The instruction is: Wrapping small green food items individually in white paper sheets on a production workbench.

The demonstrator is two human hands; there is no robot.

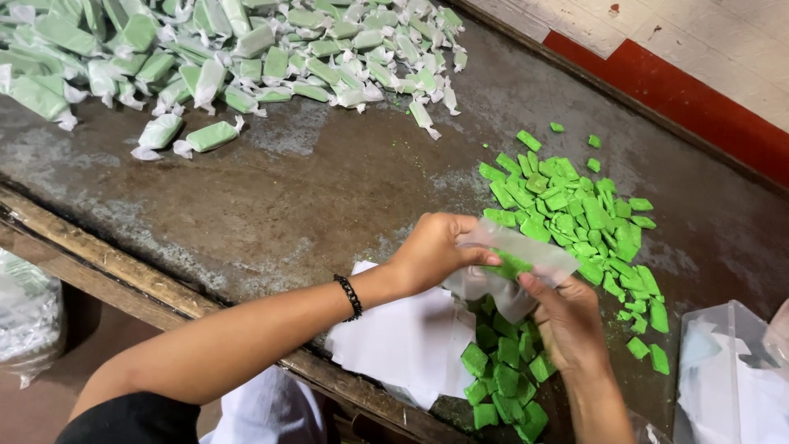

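My left hand [431, 251] and my right hand [567, 321] together hold a sheet of thin translucent wrapping paper [534, 255] folded around one green candy piece [508, 265]. Both hands hover above the near edge of the worn metal tabletop [329, 189]. Under and beside them lies a heap of bare green candy pieces [567, 214], which runs down to the table edge [501, 378]. A stack of white wrapper sheets [403, 337] rests below my left wrist.
A large pile of wrapped green candies with twisted white ends [222, 57] covers the far left of the table. A clear plastic bag [731, 378] sits at the right edge, another bag [29, 316] hangs low left. A red-and-white floor strip [682, 90] runs behind.
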